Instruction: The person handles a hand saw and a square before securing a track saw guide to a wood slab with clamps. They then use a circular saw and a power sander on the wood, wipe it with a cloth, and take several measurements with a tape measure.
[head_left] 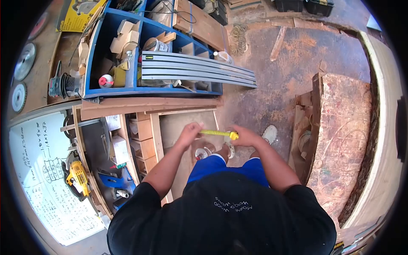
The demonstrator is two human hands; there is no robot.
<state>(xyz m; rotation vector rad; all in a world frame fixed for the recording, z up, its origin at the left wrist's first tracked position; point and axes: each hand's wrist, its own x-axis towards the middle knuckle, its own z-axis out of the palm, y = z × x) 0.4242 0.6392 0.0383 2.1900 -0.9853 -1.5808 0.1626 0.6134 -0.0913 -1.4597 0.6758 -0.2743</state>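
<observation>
Stretched between my two hands is a short length of yellow tape-measure blade [214, 132]. My left hand [190, 134] pinches its free end with the fingers closed. On the other side my right hand [245, 136] is wrapped round the tape measure [233, 135], whose yellow case partly shows at the fingers. Both hands are held out in front of my body, over the floor and my feet. Just left of the tape, below my left hand, lies a pale board or panel with a wooden frame [156, 136].
A blue shelf unit [112, 92] full of offcuts and containers stands ahead, with a long silver guide rail [195, 68] across it. A worn wooden bench [340, 127] is on the right. On the left are a yellow power tool [78, 176] and a whiteboard [46, 170] with writing.
</observation>
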